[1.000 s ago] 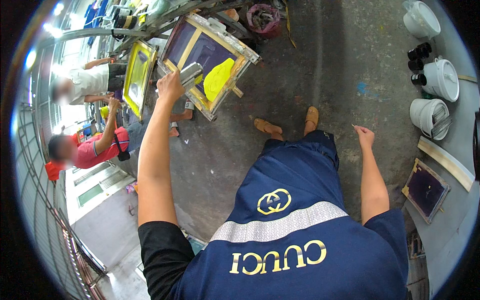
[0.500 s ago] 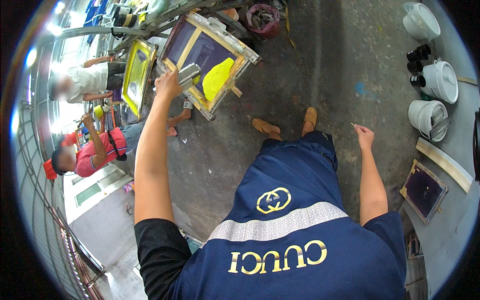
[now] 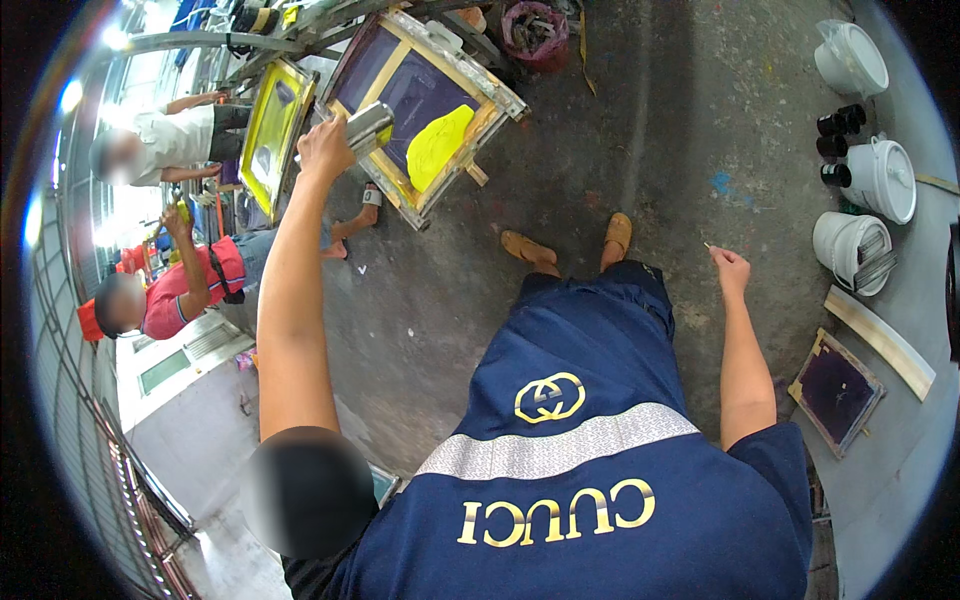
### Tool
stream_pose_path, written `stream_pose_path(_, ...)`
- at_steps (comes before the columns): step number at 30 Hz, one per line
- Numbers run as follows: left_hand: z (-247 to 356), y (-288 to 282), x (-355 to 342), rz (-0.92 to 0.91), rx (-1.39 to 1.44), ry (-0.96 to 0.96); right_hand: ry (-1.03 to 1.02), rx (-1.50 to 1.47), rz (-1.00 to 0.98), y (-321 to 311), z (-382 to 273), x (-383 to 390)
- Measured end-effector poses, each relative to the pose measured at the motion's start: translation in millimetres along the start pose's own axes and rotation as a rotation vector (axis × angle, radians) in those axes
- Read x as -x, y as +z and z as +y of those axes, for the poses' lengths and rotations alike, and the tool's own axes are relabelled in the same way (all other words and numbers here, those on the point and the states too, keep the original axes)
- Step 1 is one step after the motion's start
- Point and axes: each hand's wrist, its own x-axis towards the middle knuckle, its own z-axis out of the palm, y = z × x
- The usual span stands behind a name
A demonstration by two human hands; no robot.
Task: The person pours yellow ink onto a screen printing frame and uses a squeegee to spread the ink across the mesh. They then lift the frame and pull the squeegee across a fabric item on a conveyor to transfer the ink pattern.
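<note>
My left hand (image 3: 326,150), fingers wrapped, grips a silver metal squeegee (image 3: 370,128) with yellow on its lower edge. It is held over the near left edge of a wooden-framed printing screen (image 3: 425,95); whether it touches the screen I cannot tell. A thick pool of bright yellow ink (image 3: 440,147) lies on the screen's dark purple mesh, to the right of the squeegee. My right hand (image 3: 733,272) hangs away over the floor on the right, pinching a short, thin pale stick (image 3: 708,246) between its fingertips.
Another yellow-inked screen (image 3: 263,135) stands left of mine. Two people, one in a white shirt (image 3: 180,148) and one in a red shirt (image 3: 180,300), are on the left. A pink-lined bin (image 3: 535,35) sits beyond. White buckets (image 3: 880,182) and a framed screen (image 3: 838,392) line the right wall.
My left hand and the squeegee have shifted slightly left and away relative to the screen. The view has shifted a little. My right hand keeps its pinch.
</note>
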Motion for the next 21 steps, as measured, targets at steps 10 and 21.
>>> stream_pose_path(10,44.3,-22.7,-14.7,0.000,0.077,0.043,-0.044,0.011,-0.003,8.5,24.2,2.7)
stream_pose_path(21,5.3,27.0,37.8,-0.088,0.045,0.012,0.025,0.045,-0.024,8.5,16.4,3.7)
